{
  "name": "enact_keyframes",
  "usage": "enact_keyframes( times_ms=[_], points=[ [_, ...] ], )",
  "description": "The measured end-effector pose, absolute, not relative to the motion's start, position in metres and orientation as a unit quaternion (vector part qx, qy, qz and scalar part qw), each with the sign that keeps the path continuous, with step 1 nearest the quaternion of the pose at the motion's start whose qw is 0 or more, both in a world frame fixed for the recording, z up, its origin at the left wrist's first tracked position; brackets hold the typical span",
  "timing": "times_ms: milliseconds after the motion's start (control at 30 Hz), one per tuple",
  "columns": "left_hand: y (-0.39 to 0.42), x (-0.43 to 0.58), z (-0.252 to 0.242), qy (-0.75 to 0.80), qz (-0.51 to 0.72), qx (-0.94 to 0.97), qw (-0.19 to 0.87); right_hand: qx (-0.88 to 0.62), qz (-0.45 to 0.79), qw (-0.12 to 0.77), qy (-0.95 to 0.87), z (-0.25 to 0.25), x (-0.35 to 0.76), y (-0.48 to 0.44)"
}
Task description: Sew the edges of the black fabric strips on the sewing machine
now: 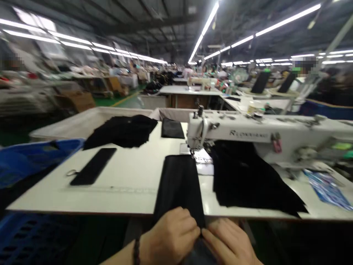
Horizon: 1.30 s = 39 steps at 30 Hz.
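Note:
A long black fabric strip (179,184) runs from beside the needle of a white sewing machine (234,129) toward me and hangs over the table's front edge. My left hand (173,235) is closed on its near part, fingers curled in a pinch at the right edge. Close beside it, my right hand (230,241) pinches the same edge, the fingertips of both hands almost touching. Beneath the machine arm lies a large black fabric piece (248,180). Left of the needle, a small black piece (172,128) rests flat on the table.
On the white table (132,171) lie a stack of black cut pieces (124,130), a dark flat rectangle (93,166) by scissor handles (72,172), and a blue plastic packet (328,187). Blue baskets (35,239) stand at the left. Other workstations and people fill the background.

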<state>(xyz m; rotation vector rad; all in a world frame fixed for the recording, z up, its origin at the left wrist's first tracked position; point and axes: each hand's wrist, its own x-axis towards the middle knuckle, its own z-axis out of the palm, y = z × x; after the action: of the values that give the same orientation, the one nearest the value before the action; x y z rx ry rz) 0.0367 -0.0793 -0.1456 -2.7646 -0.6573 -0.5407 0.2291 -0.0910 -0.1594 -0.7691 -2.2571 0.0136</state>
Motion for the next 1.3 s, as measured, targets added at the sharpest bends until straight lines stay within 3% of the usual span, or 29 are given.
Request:
enact_keyframes(
  times_ms=[100, 267, 733, 1300],
  points=[
    [-0.075, 0.032, -0.152, -0.227, -0.263, -0.937, -0.024, -0.24, -0.001, 0.309, -0.92, -0.16, 0.232, -0.083],
    [-0.075, 0.025, -0.157, -0.212, -0.239, -0.945, -0.064, -0.204, 0.024, 0.259, -0.944, -0.158, 0.228, -0.08],
    [-0.043, 0.023, -0.178, -0.219, -0.168, -0.958, -0.076, -0.233, 0.051, 0.21, -0.948, -0.173, 0.222, -0.049],
    [0.03, 0.021, -0.173, -0.227, -0.118, -0.966, -0.044, -0.212, 0.032, 0.084, -0.973, -0.166, 0.206, 0.036]
  ],
)
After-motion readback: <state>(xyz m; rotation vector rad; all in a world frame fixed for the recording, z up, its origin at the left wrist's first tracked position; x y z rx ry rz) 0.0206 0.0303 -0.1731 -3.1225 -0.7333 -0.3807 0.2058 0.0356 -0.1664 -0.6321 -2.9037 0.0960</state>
